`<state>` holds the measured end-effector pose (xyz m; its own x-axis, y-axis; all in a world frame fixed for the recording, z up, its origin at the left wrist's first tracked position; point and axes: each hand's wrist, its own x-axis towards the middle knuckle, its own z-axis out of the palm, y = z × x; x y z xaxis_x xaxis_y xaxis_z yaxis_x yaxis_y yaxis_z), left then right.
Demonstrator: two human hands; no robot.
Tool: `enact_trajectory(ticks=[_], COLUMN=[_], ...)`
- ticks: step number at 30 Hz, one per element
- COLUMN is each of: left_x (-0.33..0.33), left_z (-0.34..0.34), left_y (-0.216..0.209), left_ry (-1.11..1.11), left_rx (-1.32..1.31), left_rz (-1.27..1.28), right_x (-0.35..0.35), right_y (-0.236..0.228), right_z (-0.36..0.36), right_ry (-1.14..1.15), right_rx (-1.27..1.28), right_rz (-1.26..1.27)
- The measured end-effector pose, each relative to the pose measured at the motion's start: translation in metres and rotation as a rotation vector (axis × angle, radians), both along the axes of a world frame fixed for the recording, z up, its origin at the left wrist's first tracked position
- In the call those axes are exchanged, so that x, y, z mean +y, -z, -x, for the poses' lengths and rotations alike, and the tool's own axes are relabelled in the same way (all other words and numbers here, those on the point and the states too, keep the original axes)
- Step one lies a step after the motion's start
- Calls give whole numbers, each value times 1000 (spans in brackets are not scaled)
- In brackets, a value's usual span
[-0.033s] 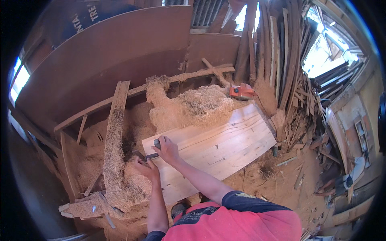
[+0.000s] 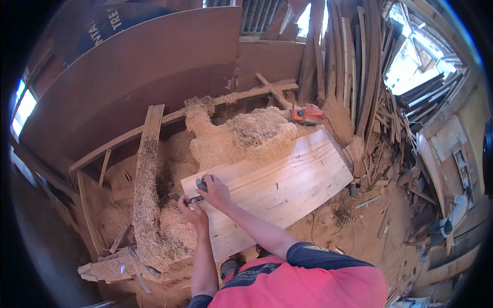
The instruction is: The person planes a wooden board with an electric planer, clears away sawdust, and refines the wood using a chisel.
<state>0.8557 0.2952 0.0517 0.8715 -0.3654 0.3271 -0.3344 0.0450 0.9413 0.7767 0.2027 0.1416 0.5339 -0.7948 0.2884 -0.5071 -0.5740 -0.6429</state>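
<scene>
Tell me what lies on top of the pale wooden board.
On the board rest the right hand, gripping a small dark tool, and a heap of shavings at its far edge. Whatever is beneath the heap is hidden.

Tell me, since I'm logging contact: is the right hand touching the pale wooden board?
Cannot tell. In the head view the right hand grips a small dark tool over the pale wooden board, but the hand hides any contact or gap with the wood.

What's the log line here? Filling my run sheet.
right hand on dark tool | left hand at tool's near end | pale board | sawdust
</scene>
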Motion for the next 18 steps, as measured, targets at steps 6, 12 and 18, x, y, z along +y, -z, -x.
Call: enact_trajectory(ticks=[6, 12, 18], left_x=[-87, -98, -80], left_z=[32, -27, -25], left_y=[-53, -18, -46], left_ry=[102, 68, 690], left_rx=[-24, 143, 453], left_rz=[63, 6, 7], right_x=[11, 84, 131], right_y=[82, 100, 124], right_z=[136, 286, 368], right_ry=[27, 209, 199], right_rx=[59, 87, 345], right_rz=[-85, -282, -353])
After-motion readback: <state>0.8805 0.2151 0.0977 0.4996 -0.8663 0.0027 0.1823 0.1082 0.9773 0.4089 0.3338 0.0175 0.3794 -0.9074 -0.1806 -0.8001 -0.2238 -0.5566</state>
